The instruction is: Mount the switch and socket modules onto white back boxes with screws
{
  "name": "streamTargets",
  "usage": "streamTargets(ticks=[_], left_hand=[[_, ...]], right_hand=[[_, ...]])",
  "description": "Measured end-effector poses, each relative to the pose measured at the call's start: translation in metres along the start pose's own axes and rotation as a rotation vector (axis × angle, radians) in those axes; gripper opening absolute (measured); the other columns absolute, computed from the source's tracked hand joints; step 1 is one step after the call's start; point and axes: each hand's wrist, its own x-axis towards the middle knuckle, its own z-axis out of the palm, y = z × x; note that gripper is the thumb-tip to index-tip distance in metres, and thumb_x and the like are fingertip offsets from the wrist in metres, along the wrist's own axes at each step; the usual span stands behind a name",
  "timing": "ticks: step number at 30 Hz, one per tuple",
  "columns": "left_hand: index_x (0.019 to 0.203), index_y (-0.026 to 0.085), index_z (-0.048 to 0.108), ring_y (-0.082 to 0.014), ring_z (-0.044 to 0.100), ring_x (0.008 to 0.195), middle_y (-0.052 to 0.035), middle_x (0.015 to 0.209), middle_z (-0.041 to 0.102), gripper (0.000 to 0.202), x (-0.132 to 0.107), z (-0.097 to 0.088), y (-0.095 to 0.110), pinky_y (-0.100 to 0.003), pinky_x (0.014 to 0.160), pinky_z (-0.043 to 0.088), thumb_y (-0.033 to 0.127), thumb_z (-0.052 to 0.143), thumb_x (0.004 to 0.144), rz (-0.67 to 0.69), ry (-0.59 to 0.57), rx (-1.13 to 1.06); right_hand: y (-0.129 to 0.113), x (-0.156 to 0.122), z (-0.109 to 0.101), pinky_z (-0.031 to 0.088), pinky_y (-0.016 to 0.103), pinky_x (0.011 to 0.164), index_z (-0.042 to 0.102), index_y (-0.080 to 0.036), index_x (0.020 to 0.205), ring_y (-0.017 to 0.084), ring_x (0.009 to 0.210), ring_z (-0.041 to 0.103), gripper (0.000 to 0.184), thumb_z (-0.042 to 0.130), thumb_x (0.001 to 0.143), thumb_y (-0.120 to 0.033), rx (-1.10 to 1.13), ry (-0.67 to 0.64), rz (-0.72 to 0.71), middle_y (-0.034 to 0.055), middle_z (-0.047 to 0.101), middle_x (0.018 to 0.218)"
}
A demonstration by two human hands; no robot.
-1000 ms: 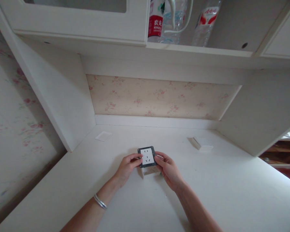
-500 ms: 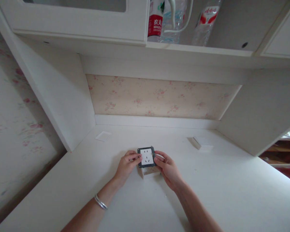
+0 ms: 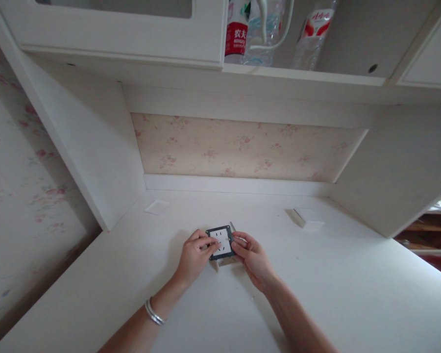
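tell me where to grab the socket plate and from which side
Probably by its dark frame, at the left and right edges, a hand from each side: the socket plate looks flat and straight-edged, and pinching there leaves the slots uncovered.

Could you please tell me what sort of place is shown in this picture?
Probably a room in a home, at a desk-like unit. The signs are the white work surface, the floral wallpaper behind it, and the overhead cupboard with plastic bottles in its open part.
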Motion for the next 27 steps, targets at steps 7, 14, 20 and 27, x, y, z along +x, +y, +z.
streamTargets(ticks=[7, 14, 20, 27], left_hand=[[0.081, 0.029, 0.076, -0.0200, 0.052, 0.077, -0.0041, 0.074, 0.059, 0.009, -0.004, 0.004, 0.004, -0.029, 0.073, 0.040, 0.029, 0.072, 0.073, 0.073, 0.006, 0.056], [0.085, 0.028, 0.075, -0.0181, 0.053, 0.076, -0.0023, 0.072, 0.060, 0.010, -0.005, 0.003, 0.005, -0.031, 0.073, 0.041, 0.027, 0.068, 0.078, 0.228, 0.010, 0.228], [0.088, 0.027, 0.074, -0.0163, 0.053, 0.073, -0.0011, 0.070, 0.060, 0.011, -0.004, 0.001, 0.005, -0.031, 0.071, 0.042, 0.026, 0.068, 0.078, 0.326, 0.018, 0.401], [0.084, 0.024, 0.072, -0.0169, 0.054, 0.076, -0.0020, 0.073, 0.061, 0.008, -0.004, 0.002, 0.005, -0.032, 0.074, 0.041, 0.027, 0.066, 0.081, 0.318, 0.020, 0.411]], right_hand=[[0.006, -0.003, 0.007, 0.046, 0.026, 0.076, 0.058, -0.021, 0.099, 0.015, 0.084, 0.062, 0.032, 0.073, 0.071, -0.029, -0.026, -0.043, -0.060, 0.0021, 0.069, 0.092], [0.010, -0.004, 0.013, 0.043, 0.028, 0.078, 0.056, -0.022, 0.101, 0.015, 0.088, 0.059, 0.029, 0.069, 0.076, -0.029, -0.107, -0.129, -0.120, 0.0033, 0.067, 0.096], [0.013, -0.004, 0.013, 0.042, 0.029, 0.078, 0.054, -0.024, 0.105, 0.015, 0.090, 0.058, 0.028, 0.065, 0.079, -0.029, -0.177, -0.186, -0.144, 0.0028, 0.067, 0.099], [0.011, -0.006, 0.014, 0.043, 0.031, 0.082, 0.054, -0.023, 0.105, 0.017, 0.096, 0.059, 0.028, 0.064, 0.079, -0.028, -0.213, -0.179, -0.153, 0.0041, 0.067, 0.101]])
